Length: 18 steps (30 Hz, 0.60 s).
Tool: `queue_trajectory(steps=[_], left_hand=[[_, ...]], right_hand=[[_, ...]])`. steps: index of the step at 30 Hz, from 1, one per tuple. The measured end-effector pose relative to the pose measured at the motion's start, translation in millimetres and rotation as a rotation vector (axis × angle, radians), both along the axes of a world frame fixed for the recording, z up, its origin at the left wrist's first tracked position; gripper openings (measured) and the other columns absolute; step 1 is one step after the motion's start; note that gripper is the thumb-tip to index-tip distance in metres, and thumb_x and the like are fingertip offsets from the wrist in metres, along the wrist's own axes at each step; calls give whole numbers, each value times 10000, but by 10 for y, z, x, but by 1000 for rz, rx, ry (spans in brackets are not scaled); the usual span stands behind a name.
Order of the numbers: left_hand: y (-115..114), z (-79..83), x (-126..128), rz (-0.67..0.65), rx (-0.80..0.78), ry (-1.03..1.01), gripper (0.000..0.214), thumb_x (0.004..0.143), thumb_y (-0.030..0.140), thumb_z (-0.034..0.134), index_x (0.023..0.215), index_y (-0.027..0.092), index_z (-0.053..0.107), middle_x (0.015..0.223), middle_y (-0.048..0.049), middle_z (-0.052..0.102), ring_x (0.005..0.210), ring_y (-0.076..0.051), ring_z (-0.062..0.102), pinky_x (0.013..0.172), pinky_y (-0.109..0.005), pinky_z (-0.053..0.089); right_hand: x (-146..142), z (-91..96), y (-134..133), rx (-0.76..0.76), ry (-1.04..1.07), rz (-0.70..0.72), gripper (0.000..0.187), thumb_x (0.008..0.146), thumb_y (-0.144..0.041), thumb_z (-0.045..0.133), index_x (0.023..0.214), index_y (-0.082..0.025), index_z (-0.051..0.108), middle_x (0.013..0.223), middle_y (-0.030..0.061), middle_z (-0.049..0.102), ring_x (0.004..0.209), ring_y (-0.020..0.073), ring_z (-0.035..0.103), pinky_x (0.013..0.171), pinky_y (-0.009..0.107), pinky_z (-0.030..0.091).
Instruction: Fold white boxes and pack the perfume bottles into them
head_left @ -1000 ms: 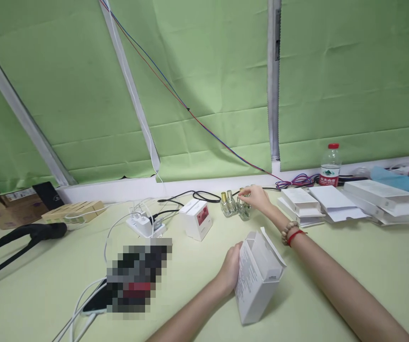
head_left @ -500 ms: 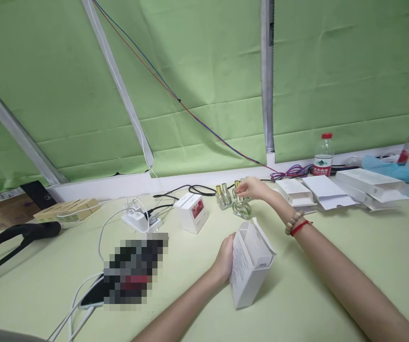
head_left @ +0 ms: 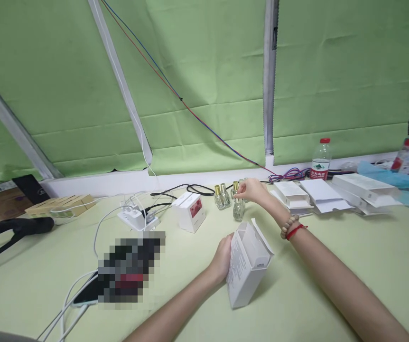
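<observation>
My left hand [head_left: 223, 259] is wrapped round the side of a white cardboard box [head_left: 245, 275], tilted on the table with its top flap raised. Beyond it, my right hand [head_left: 253, 191] pinches the top of a small clear glass bottle [head_left: 239, 210], which stands roughly upright; the fingers partly hide its neck. Close by on the left is a group of similar glass bottles [head_left: 221, 199], some with gold tops. Another gold-topped bottle [head_left: 235, 186] shows just behind my right fingers.
A white box with a red picture [head_left: 192, 213] and a power strip [head_left: 136, 221] are to the left. White boxes [head_left: 293, 194] lie at the right, before a red-capped water bottle [head_left: 321, 161]. Cables [head_left: 69, 289] run near a blurred-out dark object [head_left: 126, 270].
The glass bottle at my right fingers has gone from leaning over to nearly upright. My left hand keeps the white box in place. The view has shifted slightly.
</observation>
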<state>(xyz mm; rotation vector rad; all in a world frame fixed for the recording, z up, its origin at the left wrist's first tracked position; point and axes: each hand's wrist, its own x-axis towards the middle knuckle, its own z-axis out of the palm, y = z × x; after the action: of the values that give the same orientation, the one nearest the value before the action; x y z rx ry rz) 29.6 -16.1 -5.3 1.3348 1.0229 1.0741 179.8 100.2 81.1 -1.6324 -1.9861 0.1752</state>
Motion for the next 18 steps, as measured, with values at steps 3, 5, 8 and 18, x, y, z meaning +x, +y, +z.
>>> queue_trajectory(steps=[3, 5, 8, 18], left_hand=[[4, -8, -2, -18, -17, 3, 310, 697, 472, 430, 598, 182, 379, 591, 16, 364, 610, -139, 336, 602, -265, 305], [6, -19, -6, -33, -38, -10, 327, 699, 493, 429, 607, 183, 374, 589, 19, 363, 597, -135, 333, 593, -264, 302], [10, -32, -17, -42, -58, -37, 351, 691, 522, 446, 620, 185, 380, 596, 20, 381, 597, -138, 349, 596, -266, 316], [-34, 11, -14, 80, -51, -138, 634, 773, 726, 350, 847, 142, 584, 769, -60, 609, 724, -207, 533, 677, -294, 397]], right_hand=[[-49, -75, 4, 29, -13, -46, 121, 680, -305, 689, 665, -200, 631, 681, -10, 646, 673, 153, 582, 505, 232, 280], [-71, -139, 17, 51, -1, -56, 118, 692, -281, 672, 763, -205, 617, 739, -16, 648, 679, 143, 570, 510, 231, 272], [-61, -190, 45, 52, 18, -50, 197, 713, -262, 665, 891, -210, 596, 817, -14, 645, 722, 143, 568, 525, 227, 278], [19, -342, 106, -66, -93, 114, 612, 655, -275, 740, 1210, -171, 505, 914, 60, 641, 827, 214, 593, 594, 236, 370]])
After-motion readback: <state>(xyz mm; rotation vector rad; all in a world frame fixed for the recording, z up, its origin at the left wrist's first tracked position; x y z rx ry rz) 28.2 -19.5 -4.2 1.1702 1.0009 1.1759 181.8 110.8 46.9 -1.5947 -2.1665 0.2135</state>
